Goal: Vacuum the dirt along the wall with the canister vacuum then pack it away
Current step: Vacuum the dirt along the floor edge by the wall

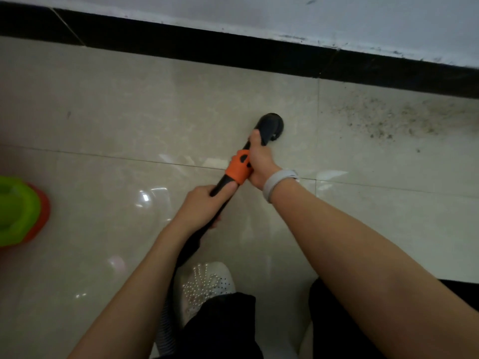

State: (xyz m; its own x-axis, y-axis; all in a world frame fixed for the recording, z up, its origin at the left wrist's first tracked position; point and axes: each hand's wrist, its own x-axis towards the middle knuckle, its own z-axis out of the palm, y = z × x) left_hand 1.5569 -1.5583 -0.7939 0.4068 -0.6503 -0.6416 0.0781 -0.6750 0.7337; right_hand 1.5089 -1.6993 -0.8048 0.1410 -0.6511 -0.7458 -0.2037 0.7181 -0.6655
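At the left edge of the frame sits a green and orange object (pixel 18 211), blurred; it may be the vacuum body, but I cannot tell. Near the centre, the left hand (pixel 204 206) wraps its fingers around the black wand (pixel 223 189), below the orange collar (pixel 238 167). Just above, the right hand (pixel 259 161) grips the wand at and above that collar, a grey wristband (pixel 274 183) on its wrist. The round black nozzle (pixel 269 125) rests on the pale floor tiles (pixel 129 112), short of the black baseboard (pixel 233 50). The dirt (pixel 394 117) lies at the right of the frame, against the baseboard and well apart from the nozzle, so the sweeping is not finished. Pushed too fast, the nozzle could scatter the grit rather than lift it; the hose (pixel 168 325) trailing past the white shoe (pixel 207 283) at the bottom could snag the foot. Count: two hands, one wand, one nozzle, one dirt patch, one shoe.
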